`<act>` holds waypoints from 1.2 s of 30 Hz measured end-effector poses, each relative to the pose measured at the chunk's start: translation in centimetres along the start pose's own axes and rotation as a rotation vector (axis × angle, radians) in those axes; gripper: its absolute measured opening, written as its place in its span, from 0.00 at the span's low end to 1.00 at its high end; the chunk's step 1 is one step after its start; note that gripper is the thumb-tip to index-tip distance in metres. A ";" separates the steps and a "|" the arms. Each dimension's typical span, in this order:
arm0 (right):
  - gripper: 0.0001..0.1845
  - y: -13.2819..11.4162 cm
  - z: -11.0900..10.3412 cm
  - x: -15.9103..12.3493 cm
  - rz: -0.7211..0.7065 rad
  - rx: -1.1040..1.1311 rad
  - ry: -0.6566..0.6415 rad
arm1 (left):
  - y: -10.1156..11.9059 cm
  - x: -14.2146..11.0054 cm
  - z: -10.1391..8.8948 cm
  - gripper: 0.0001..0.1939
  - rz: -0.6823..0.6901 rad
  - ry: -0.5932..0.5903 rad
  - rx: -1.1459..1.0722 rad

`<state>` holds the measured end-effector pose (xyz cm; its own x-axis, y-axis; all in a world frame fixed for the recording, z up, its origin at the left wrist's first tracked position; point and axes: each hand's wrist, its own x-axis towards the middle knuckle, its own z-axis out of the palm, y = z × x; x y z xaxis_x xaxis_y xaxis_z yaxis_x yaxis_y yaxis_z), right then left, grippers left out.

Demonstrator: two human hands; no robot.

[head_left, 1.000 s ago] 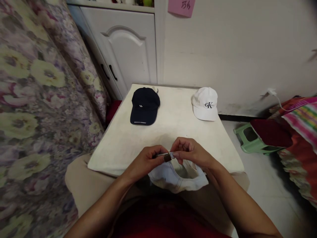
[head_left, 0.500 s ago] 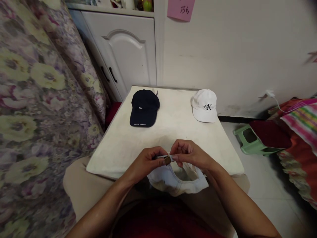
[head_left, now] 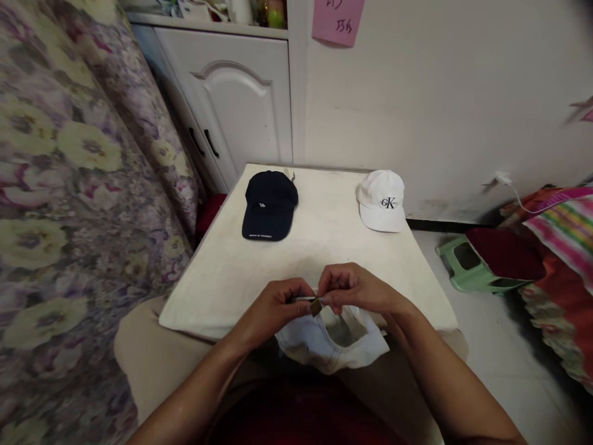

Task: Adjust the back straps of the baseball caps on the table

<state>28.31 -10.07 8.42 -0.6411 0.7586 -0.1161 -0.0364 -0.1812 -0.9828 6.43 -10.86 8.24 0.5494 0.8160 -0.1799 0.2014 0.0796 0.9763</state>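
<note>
Above my lap at the table's front edge hangs a pale, light-coloured cap (head_left: 333,349), its back opening facing up. My left hand (head_left: 282,306) pinches the cap's strap beside a small brown-gold buckle (head_left: 315,307). From the other side, my right hand (head_left: 354,287) grips the strap close to that buckle, fingers curled. The strap's end is mostly covered by my fingertips. Farther back on the table lie a navy cap (head_left: 271,204) at the left and a white cap (head_left: 382,201) with "CK" lettering at the right.
The caps lie on a cream-covered table (head_left: 222,272) against the wall. A white cabinet (head_left: 245,99) stands behind it, and a floral curtain (head_left: 92,247) hangs at the left. On the floor at the right is a green stool (head_left: 467,262) with a dark red top.
Both hands stay on the strap with nearly the same grip. The buckle has tilted slightly and sits nearer my right fingertips. The whole view has shifted a little.
</note>
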 end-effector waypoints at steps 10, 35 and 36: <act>0.07 0.8 0.2 -0.8 -0.026 0.044 0.009 | -0.5 0.1 -0.3 0.06 0.026 -0.042 -0.029; 0.12 1.8 -0.2 -2.4 0.109 0.021 0.015 | 0.3 -0.1 0.1 0.09 -0.025 -0.081 -0.027; 0.12 1.7 -0.1 -2.4 0.106 0.009 0.017 | 0.3 -0.1 0.1 0.09 -0.023 -0.088 -0.032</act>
<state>29.87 -12.15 6.99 -0.6289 0.7453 -0.2215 0.0235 -0.2665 -0.9635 6.54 -10.98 8.57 0.6142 0.7605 -0.2108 0.1894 0.1173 0.9749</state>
